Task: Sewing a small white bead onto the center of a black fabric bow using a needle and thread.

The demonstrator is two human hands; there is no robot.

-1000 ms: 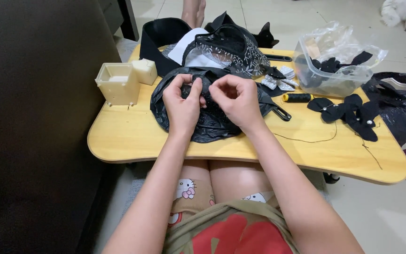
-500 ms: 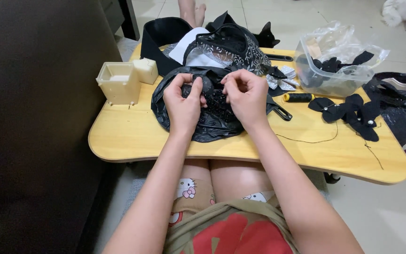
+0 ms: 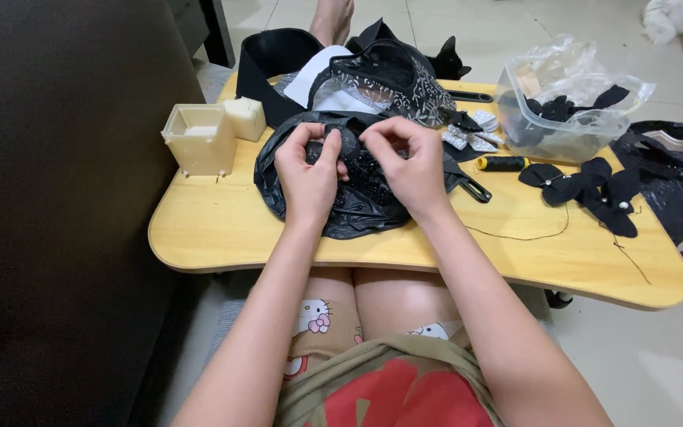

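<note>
My left hand (image 3: 307,175) and my right hand (image 3: 406,160) are together above a crumpled black plastic bag (image 3: 357,202) on a yellow lap table (image 3: 223,229). Both pinch a small black fabric piece (image 3: 347,141) between their fingertips. The bag holds many small dark shiny bits, partly hidden under my hands. A black thread (image 3: 523,233) trails over the table to the right of my right wrist.
A cream plastic box (image 3: 199,138) stands at the table's left. Black fabric flowers (image 3: 586,186) lie at the right, near a clear tub (image 3: 559,126) lined with plastic. A black thread spool (image 3: 503,164), a lace-covered pile (image 3: 389,75) and a dark sofa (image 3: 49,198) surround the table.
My right hand has shifted slightly left, back toward my left hand; both keep working the small black piece over the bag.
</note>
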